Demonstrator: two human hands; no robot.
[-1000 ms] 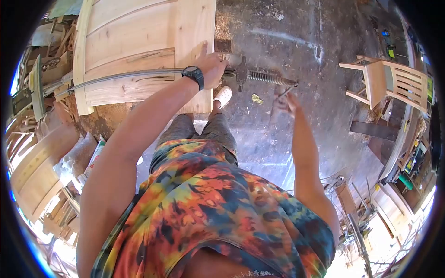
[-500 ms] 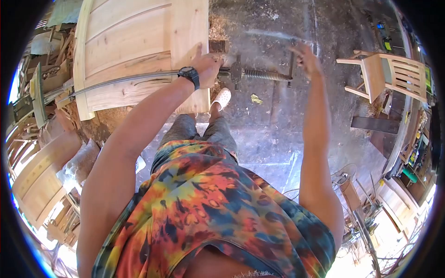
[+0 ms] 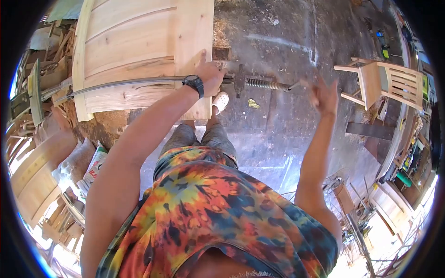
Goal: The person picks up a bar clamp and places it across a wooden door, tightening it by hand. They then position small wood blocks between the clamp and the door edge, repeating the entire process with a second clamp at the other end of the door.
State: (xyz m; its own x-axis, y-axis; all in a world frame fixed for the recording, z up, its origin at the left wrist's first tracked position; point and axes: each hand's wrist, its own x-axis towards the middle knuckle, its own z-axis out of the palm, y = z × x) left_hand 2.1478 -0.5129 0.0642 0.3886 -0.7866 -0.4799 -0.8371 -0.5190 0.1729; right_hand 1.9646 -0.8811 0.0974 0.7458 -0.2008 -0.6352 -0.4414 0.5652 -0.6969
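Note:
A long metal bar clamp [image 3: 134,80] lies across the pale wooden panel [image 3: 134,46], its threaded screw [image 3: 267,84] reaching right beyond the panel's edge. My left hand [image 3: 211,76], with a black watch at the wrist, is at the panel's right edge beside the clamp's jaw. Its index finger points forward along the wood; the other fingers are bent, and what they grip is hidden. Just right of the screw's handle end is my right hand [image 3: 323,96], blurred, with some fingers spread and nothing visible in it.
A small wooden chair [image 3: 371,83] lies on the dark floor [image 3: 269,139] at the right. Wood scraps and plastic sacks [image 3: 76,160] are at the left. My foot in a light clog [image 3: 220,103] is beside the panel. Tools and cables lie at the lower right.
My right hand has moved right and down, away from the screw's end. The clamp's crank handle has turned. My left hand remains at the panel's edge, and the view has shifted slightly.

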